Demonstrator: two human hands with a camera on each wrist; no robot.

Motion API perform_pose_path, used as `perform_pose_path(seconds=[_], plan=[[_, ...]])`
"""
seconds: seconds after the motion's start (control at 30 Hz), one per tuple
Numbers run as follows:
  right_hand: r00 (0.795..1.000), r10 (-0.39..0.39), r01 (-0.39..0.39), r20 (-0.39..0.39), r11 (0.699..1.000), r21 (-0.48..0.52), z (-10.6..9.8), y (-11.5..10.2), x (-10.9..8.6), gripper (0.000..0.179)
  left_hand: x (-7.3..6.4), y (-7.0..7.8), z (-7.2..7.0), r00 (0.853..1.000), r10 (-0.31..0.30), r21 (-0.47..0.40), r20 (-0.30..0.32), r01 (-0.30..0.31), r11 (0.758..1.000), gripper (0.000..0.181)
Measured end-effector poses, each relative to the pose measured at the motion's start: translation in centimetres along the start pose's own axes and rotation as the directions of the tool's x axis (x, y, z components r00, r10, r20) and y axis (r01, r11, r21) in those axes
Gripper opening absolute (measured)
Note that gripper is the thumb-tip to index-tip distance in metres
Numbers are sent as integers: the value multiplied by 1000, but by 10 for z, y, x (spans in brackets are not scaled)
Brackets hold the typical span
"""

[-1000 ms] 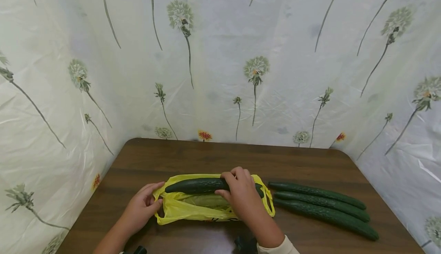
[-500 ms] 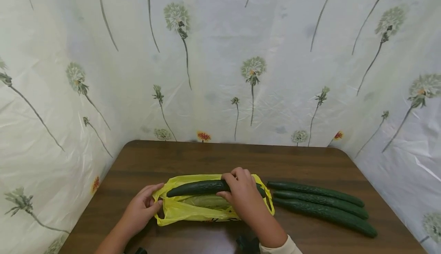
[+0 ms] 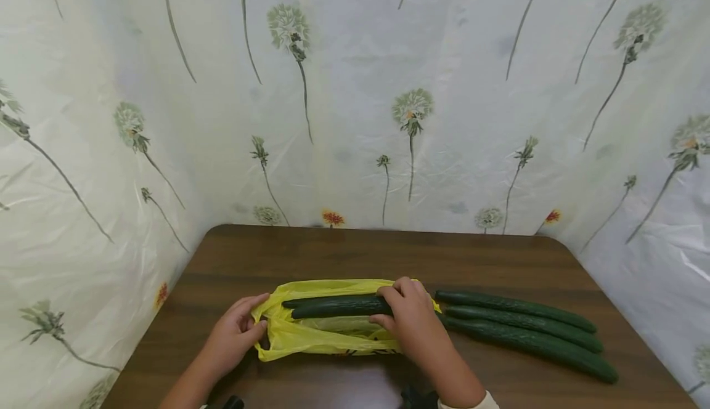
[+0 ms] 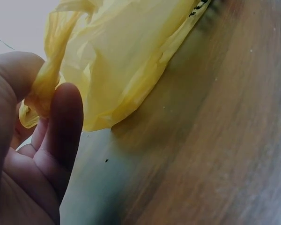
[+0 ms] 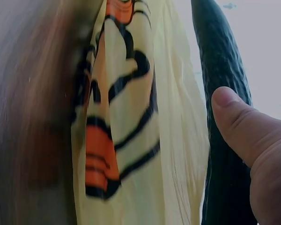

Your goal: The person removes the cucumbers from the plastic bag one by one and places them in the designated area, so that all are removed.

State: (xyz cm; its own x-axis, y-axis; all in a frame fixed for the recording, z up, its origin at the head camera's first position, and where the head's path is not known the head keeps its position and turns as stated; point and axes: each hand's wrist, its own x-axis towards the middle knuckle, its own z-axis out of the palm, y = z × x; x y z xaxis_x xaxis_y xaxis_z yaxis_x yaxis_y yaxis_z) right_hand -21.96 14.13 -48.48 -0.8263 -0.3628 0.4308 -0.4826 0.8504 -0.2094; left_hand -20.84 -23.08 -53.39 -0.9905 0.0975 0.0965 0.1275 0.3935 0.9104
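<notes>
A yellow plastic bag (image 3: 310, 338) lies on its side across the table. My left hand (image 3: 230, 338) pinches the bag's handle at its left end; in the left wrist view the twisted handle (image 4: 49, 79) passes between thumb and fingers. My right hand (image 3: 416, 319) grips a dark green cucumber (image 3: 338, 308) from above, held lengthwise over the bag's opening. The right wrist view shows my thumb along the side of this cucumber (image 5: 225, 56). Just behind it, the tip of a second cucumber (image 3: 289, 302) shows inside the bag, the rest covered.
To the right of the bag, three cucumbers (image 3: 532, 338) lie side by side on the brown wooden table (image 3: 344, 255). A pale curtain (image 3: 344, 119) with dandelion prints hangs around the table's back and sides. Orange and black printing (image 5: 98, 154) marks the bag's near side.
My right hand has shifted a little right with its cucumber, and another cucumber's tip now shows behind it. My left hand keeps its hold on the bag's handle.
</notes>
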Motion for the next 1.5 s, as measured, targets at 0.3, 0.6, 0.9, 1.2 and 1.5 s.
perform_pose_path(seconds=[0.3, 0.6, 0.9, 1.2, 1.5], plan=[[998, 68, -68, 7, 998, -7, -11, 14, -13, 45, -1, 2, 0, 999, 35, 19, 1, -35, 999, 50], [983, 175, -174, 53, 985, -22, -24, 29, -29, 42, -1, 3, 0, 999, 36, 8, 12, -37, 999, 51], [977, 202, -202, 65, 979, -16, -32, 41, -40, 41, -1, 4, -1, 1000, 7, 3, 22, -7, 1000, 51], [977, 209, -208, 40, 977, -39, -41, 57, -47, 41, -2, 4, -1, 1000, 5, 6, 14, -5, 1000, 50], [972, 231, -228, 51, 972, -58, -42, 71, -59, 42, -2, 2, -1, 1000, 8, -5, 17, -8, 1000, 51]])
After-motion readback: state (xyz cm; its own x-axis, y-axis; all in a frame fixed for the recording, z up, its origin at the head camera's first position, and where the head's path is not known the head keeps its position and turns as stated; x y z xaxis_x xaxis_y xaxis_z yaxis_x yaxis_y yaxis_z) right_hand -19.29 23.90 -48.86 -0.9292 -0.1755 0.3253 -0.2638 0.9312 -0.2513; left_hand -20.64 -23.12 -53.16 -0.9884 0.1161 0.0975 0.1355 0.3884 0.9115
